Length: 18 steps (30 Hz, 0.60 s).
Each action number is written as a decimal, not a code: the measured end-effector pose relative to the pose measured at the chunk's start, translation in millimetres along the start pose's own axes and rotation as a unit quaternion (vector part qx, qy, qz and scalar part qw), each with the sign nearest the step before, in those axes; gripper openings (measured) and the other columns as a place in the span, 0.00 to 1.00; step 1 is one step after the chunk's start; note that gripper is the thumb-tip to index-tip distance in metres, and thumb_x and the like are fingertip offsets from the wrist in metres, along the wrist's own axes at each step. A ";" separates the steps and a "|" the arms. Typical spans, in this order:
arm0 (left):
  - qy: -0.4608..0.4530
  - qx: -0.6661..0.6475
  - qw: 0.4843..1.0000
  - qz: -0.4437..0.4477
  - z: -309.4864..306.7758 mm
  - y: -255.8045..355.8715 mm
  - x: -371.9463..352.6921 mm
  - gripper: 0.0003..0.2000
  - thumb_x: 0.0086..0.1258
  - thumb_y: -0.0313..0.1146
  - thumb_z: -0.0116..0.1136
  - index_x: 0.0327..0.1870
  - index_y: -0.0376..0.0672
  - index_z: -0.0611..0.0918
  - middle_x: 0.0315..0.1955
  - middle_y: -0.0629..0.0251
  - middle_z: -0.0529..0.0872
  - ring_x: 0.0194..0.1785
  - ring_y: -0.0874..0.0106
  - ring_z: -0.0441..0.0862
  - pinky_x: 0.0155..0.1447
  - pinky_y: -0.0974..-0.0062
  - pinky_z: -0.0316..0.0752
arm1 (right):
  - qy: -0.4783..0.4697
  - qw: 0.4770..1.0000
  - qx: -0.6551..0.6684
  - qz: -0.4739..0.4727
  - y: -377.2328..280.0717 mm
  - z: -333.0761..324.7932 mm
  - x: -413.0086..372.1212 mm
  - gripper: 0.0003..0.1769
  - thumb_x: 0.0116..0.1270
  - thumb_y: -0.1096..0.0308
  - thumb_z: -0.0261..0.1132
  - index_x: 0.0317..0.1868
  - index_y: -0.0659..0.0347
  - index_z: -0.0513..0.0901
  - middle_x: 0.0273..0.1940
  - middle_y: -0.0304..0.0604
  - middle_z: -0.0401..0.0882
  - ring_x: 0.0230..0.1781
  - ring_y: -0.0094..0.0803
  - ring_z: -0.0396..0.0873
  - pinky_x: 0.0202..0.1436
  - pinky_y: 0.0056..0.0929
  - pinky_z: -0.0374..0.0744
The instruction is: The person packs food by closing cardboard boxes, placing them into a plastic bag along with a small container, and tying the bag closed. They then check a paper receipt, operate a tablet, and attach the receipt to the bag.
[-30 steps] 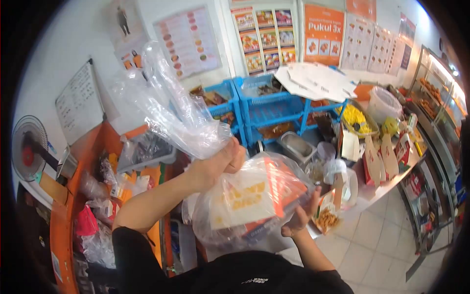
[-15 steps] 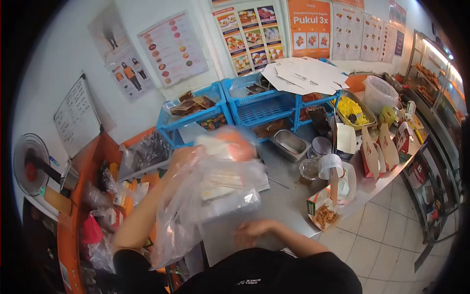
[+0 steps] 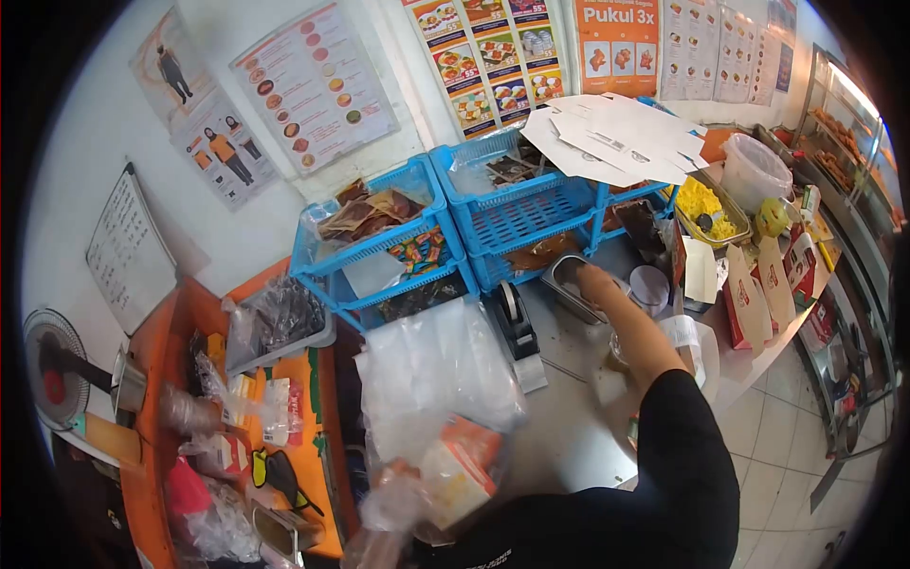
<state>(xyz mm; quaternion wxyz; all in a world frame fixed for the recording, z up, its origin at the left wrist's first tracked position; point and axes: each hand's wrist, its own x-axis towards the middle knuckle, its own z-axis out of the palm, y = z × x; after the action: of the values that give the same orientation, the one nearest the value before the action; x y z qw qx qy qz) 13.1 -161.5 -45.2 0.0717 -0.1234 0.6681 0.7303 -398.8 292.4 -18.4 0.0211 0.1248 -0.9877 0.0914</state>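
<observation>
My left hand (image 3: 402, 474), smeared by motion, is low in front of my body and closed on the gathered top of a clear plastic bag (image 3: 389, 507). Inside the bag lies an orange and white box (image 3: 464, 467). My right hand (image 3: 595, 286) reaches down into a small steel container (image 3: 566, 300) on the counter; its fingertips are hidden there. Flat clear plastic sheets or bags (image 3: 431, 365) lie stacked beyond the left hand. Between that stack and the steel container stands a black tape dispenser (image 3: 514, 322).
Blue plastic baskets (image 3: 379, 237) with packets line the back, topped at right by flat white cardboard (image 3: 616, 142). A tray of yellow food (image 3: 703, 209), a clear bucket (image 3: 756, 173) and red-and-white paper boxes (image 3: 744, 299) stand to the right. A fan (image 3: 57, 370) is at far left.
My left hand has brought the bag with the box down towards my body, uncovering the plastic stack and tape dispenser. My right hand has moved from near my body forward into the steel container.
</observation>
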 end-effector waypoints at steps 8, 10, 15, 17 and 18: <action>-0.188 -0.123 0.969 -0.101 9.8 -53.5 -6.2 0.12 0.70 0.38 0.50 0.46 0.40 0.78 0.35 0.64 0.78 0.41 0.66 0.78 0.42 0.68 0.73 | -0.111 0.989 -0.097 -0.014 12.2 22.1 10.3 0.10 0.53 0.75 0.62 0.37 0.66 0.84 0.39 0.58 0.83 0.40 0.50 0.83 0.45 0.42 0.82; -0.191 -0.088 0.975 -0.072 8.7 -44.9 3.7 0.12 0.70 0.38 0.50 0.45 0.40 0.78 0.35 0.63 0.78 0.42 0.66 0.78 0.42 0.68 0.73 | -0.054 0.993 -0.103 -0.032 9.7 10.3 4.5 0.10 0.51 0.73 0.63 0.34 0.66 0.84 0.40 0.56 0.83 0.38 0.50 0.83 0.44 0.42 0.82; -0.192 0.142 0.971 0.020 54.3 28.8 33.4 0.10 0.70 0.38 0.50 0.38 0.41 0.79 0.34 0.59 0.79 0.41 0.61 0.78 0.41 0.66 0.72 | 0.038 0.997 -0.044 0.043 4.2 -43.6 -14.4 0.07 0.51 0.69 0.63 0.30 0.63 0.83 0.35 0.59 0.82 0.37 0.52 0.83 0.42 0.44 0.81; -0.193 0.191 0.961 0.045 66.6 57.3 28.0 0.10 0.70 0.39 0.51 0.35 0.42 0.79 0.33 0.58 0.79 0.40 0.59 0.77 0.41 0.64 0.71 | 0.083 0.996 -0.008 0.036 -0.2 -59.7 -23.6 0.07 0.53 0.70 0.62 0.30 0.64 0.82 0.31 0.57 0.81 0.33 0.49 0.83 0.38 0.42 0.81; -0.190 0.203 0.959 0.050 71.1 72.1 24.3 0.10 0.70 0.39 0.51 0.34 0.42 0.79 0.33 0.57 0.79 0.40 0.58 0.77 0.41 0.64 0.71 | 0.127 0.991 0.035 0.030 -5.6 -67.4 -29.4 0.06 0.54 0.71 0.61 0.31 0.64 0.80 0.27 0.55 0.81 0.30 0.45 0.83 0.34 0.39 0.81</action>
<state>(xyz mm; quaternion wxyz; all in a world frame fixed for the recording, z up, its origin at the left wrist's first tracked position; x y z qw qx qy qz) -35.6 -99.3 22.7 0.1844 0.0686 0.7816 0.5919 -367.6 306.7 46.9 0.1394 0.0827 -0.9766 0.1411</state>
